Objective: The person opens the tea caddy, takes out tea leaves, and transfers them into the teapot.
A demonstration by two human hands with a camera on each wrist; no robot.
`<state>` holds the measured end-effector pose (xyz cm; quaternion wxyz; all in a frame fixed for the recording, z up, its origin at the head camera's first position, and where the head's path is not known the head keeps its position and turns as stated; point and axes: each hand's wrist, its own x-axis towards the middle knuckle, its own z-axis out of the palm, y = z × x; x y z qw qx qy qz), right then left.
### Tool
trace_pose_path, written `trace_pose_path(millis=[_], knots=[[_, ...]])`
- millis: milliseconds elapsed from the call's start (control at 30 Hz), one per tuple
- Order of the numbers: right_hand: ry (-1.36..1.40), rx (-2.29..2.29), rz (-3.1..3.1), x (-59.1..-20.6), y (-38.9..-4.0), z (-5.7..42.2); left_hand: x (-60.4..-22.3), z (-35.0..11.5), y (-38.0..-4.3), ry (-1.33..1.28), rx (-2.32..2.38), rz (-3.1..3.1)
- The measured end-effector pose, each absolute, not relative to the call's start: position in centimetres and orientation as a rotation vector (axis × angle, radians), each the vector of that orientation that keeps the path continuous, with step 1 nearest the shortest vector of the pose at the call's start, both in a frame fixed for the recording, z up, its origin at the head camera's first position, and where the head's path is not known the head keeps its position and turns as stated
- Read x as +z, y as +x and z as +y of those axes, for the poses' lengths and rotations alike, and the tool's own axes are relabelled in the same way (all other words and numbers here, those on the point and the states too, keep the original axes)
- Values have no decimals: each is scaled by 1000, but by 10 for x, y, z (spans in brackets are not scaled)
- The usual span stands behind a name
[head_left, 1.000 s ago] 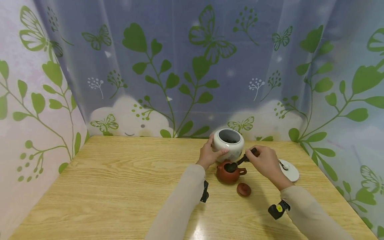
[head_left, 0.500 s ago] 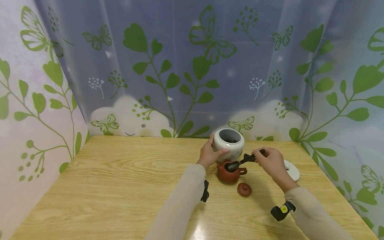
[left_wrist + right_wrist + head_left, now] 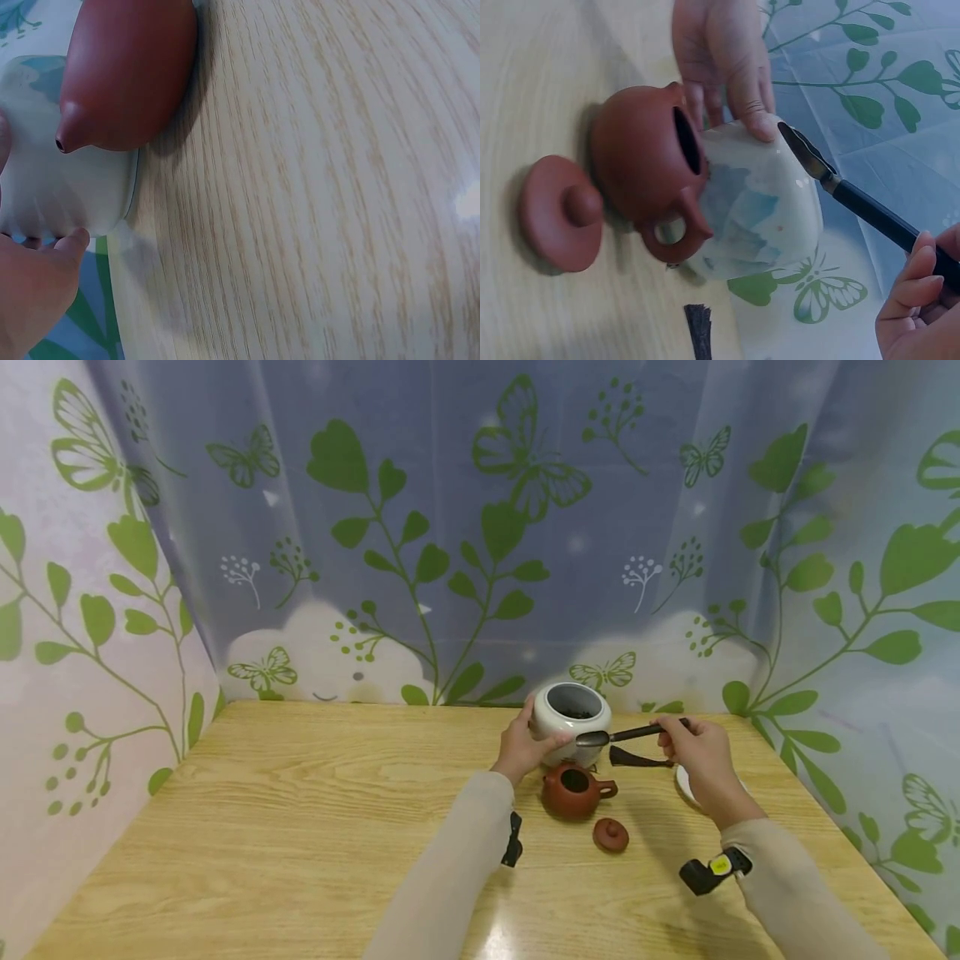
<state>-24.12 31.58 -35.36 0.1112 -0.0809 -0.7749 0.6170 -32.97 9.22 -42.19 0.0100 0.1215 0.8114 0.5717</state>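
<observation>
My left hand (image 3: 519, 747) grips the side of a white porcelain jar (image 3: 553, 717), thumb across its front; dark loose leaves (image 3: 577, 713) lie inside. In the right wrist view the jar's wall bears a blue-grey painted pattern. My right hand (image 3: 705, 762) holds a dark tea scoop (image 3: 636, 733) by its handle, the scoop's head in front of the jar's upper wall and above the teapot. A dark tassel (image 3: 633, 758) hangs below the handle. The reddish-brown clay teapot (image 3: 564, 802) stands uncovered just in front of the jar, its handle to the right.
The teapot's round lid (image 3: 611, 836) lies on the wooden table (image 3: 300, 827) near the teapot. A white jar lid (image 3: 686, 787) is partly hidden behind my right hand. A patterned curtain (image 3: 420, 527) hangs behind the table's back edge.
My right hand has lifted the tea scoop out of the teapot's opening and moved right and slightly up, turning the scoop nearly level. The left hand and jar have stayed put.
</observation>
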Motion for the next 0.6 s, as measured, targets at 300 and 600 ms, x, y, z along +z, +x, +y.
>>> trace_pose_path(millis=[300,600], knots=[[-306,1839,-2117,-345,-259,309,-418,91,-326,374,1770,2544],[-305,1579,-2250,-344,-281,294,-420,92,-328,370,1755,2570]])
